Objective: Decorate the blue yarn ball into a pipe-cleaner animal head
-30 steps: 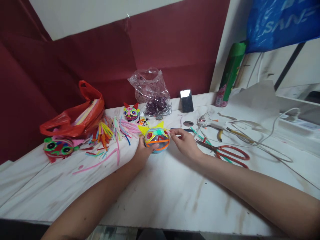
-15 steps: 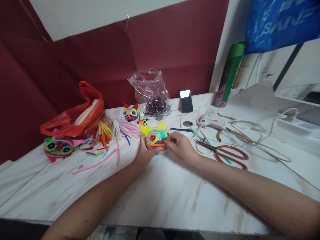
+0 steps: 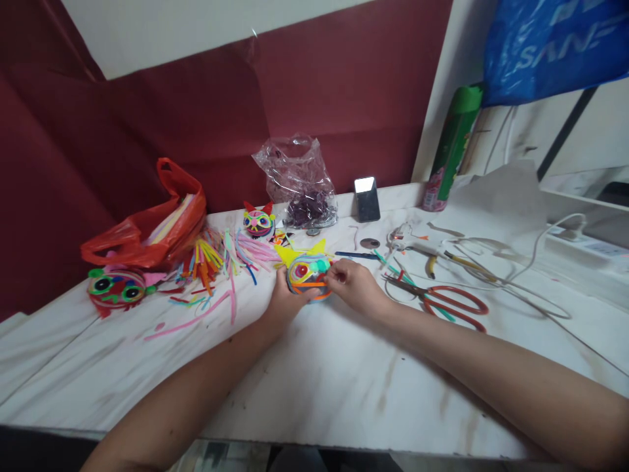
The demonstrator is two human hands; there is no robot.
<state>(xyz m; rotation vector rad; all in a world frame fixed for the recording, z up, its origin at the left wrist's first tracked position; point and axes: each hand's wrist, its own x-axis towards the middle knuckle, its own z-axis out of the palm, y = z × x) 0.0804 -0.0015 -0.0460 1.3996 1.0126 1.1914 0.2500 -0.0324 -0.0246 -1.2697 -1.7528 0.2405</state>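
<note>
A round animal-face craft (image 3: 314, 269), with yellow pointed ears, a red eye ringed in coloured strips and an orange band, stands between my hands. My left hand (image 3: 286, 295) is wrapped round its left and lower side. My right hand (image 3: 351, 282) has its fingers pinched together against the craft's right side; whatever lies between the fingertips is hidden. To the right, scissors (image 3: 437, 298) with red handles rest on the table beside a green strip. A dark blue strip (image 3: 356, 255) lies just behind my right hand.
Two finished-looking animal faces (image 3: 115, 288) (image 3: 259, 221) stand left and behind. A red plastic bag (image 3: 147, 229), bundles of fuzzy strips (image 3: 204, 259), a clear bag (image 3: 304, 190), a phone (image 3: 367, 198), a glue gun (image 3: 417, 244), pliers (image 3: 466, 262), a spray can (image 3: 452, 151) and a power strip (image 3: 590, 242) surround the work.
Almost nothing differs. Both hands stay on the craft in the same hold, and the view has shifted very slightly.
</note>
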